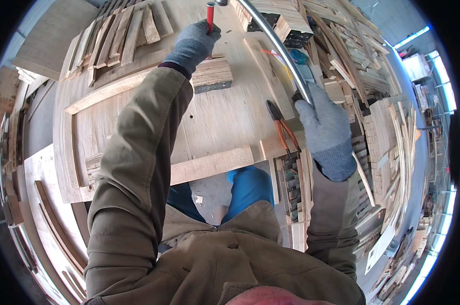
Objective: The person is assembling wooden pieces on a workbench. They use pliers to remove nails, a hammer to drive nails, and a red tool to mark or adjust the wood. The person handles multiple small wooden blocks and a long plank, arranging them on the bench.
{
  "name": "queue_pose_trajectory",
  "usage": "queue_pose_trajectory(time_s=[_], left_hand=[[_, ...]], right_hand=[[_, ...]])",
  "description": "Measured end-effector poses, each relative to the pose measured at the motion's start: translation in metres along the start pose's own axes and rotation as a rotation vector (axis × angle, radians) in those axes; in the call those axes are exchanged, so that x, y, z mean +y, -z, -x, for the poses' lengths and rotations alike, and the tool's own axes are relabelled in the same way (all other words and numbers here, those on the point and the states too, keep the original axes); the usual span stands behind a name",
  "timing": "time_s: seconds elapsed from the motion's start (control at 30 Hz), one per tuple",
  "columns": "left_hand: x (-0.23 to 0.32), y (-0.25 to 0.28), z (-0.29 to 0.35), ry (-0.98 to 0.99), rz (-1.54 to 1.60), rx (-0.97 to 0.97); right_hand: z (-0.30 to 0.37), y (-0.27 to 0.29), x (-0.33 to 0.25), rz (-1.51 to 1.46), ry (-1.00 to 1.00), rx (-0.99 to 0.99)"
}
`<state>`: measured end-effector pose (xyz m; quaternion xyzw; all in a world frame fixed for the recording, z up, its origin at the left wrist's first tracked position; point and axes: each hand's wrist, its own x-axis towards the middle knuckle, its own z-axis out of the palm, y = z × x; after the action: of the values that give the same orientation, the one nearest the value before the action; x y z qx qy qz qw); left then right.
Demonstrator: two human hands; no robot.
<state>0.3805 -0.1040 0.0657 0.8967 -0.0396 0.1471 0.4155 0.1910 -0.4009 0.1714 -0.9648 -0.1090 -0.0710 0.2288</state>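
Observation:
My left hand (193,47), in a grey knitted glove, is closed round an upright red-handled tool (210,18). Its lower end is hidden by my fingers. Just below that hand a block of stacked wood strips (212,72) lies on the wooden worktop (225,117). My right hand (327,119), gloved too, grips the near end of what looks like a steel-shafted hammer (278,43). The shaft slants up and left past the upper edge, and a bit of metal shows close to the red tool's top. Pincers with orange handles (280,126) lie left of my right hand.
Several wood strips (120,38) lie at the far left of the worktop. Narrow battens (212,163) edge its near side. Dark-ended wood blocks (293,28) stand at the back, beside a large heap of loose slats (349,56). More lumber (385,127) is stacked at right.

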Motion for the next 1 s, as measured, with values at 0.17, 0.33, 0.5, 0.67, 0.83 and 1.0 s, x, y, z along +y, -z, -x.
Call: queue_pose_trajectory(time_s=[0.17, 0.33, 0.5, 0.67, 0.83, 1.0], left_hand=[[-0.001, -0.002, 0.000, -0.019, -0.033, -0.008], [0.000, -0.001, -0.001, 0.010, -0.037, -0.019], [0.001, 0.001, 0.000, -0.002, -0.041, -0.030], [0.001, -0.001, 0.000, 0.020, -0.105, -0.015], [-0.007, -0.003, 0.000, -0.052, -0.024, -0.011], [-0.010, -0.004, -0.002, -0.083, -0.065, -0.009]], right_hand=[[0.006, 0.009, -0.001, -0.148, 0.028, 0.078], [0.004, 0.011, -0.006, -0.287, 0.254, 0.469], [0.006, -0.004, -0.010, -0.217, 0.262, 0.417], [-0.001, -0.026, -0.005, 0.031, 0.175, 0.075], [0.020, -0.036, 0.009, -0.160, 0.162, 0.137], [0.058, -0.065, 0.031, -0.330, 0.056, 0.197]])
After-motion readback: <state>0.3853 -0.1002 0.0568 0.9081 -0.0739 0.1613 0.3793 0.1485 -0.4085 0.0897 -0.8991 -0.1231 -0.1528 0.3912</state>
